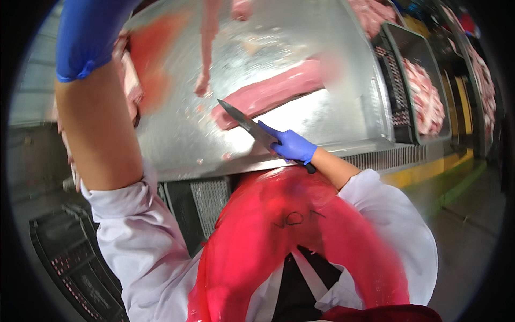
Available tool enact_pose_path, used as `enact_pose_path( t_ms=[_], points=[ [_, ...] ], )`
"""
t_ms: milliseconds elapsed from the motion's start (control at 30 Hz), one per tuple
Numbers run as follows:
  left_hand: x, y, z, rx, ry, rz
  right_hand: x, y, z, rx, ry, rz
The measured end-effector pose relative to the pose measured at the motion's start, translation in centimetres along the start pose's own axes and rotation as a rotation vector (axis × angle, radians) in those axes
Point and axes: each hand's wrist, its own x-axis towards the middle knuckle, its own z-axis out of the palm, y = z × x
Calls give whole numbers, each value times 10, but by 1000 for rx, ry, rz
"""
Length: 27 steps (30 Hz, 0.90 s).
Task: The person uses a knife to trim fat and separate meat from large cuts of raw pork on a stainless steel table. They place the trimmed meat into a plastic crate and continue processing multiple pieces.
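Observation:
My right hand (294,145), in a blue glove, is closed around the handle of a knife (249,126) near the tray's front edge. Its blade points up and to the left, with the tip at the near left end of a long pink loin of meat (273,88). That loin lies slantwise on a shiny metal tray (343,121). At the upper left, my left hand (91,35), also blue-gloved, reaches far forward; its fingers run out of the picture. A thin strip of meat (208,48) extends down from the top edge, its upper end cut off.
More meat (127,80) is heaped along the tray's left side, partly behind my left arm. On the right stands a grey crate (445,91) of pale meat trimmings (424,99). Dark crates (75,257) sit low on the left. A red apron (289,214) covers my front.

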Motion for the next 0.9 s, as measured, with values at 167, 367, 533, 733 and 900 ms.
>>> enact_pose_path(
  t_ms=[167, 367, 533, 733, 900],
  points=[
    [131, 49, 156, -126, -312, 183, -124, 60, -78, 157, 271, 84],
    [239, 81, 310, -37, -508, 310, -198, 117, -139, 244, 472, 85],
    [246, -29, 400, 113, -606, 141, -268, 194, -161, 558, 658, 75],
    [6, -263, 439, 376, -982, -689, -285, 242, -179, 618, 828, 112],
    [-74, -310, 454, 20, -863, -960, -234, 231, -193, 659, 850, 191]
  ],
)
